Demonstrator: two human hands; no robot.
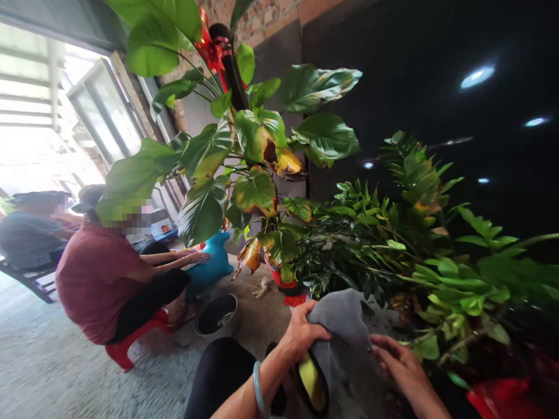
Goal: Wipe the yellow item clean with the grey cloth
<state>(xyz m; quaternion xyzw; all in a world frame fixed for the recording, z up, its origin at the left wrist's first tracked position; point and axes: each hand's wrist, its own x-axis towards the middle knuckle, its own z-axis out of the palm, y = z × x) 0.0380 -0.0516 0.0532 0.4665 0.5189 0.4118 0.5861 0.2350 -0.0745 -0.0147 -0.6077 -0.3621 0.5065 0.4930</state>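
Now, grey cloth (338,320): it hangs in front of you, beside the leafy plants (375,215), spread out and a little wavy along its edges.
Left hand (301,331): your thumb lies over the cloth's left side, the grip closed on it; a pale bangle (258,384) circles your wrist.
Right hand (404,366): your fingers are drawn nearly together at the right edge, seemingly pinching it; the dark spot at the tips is too small to name.
Cloth, done: you have it held up and opened out.
Cloth, left: it is not set down, so the handling looks unfinished; how much remains, you cannot tell.
Yellow-and-dark thing (311,378): perhaps a shoe, just beside the cloth.
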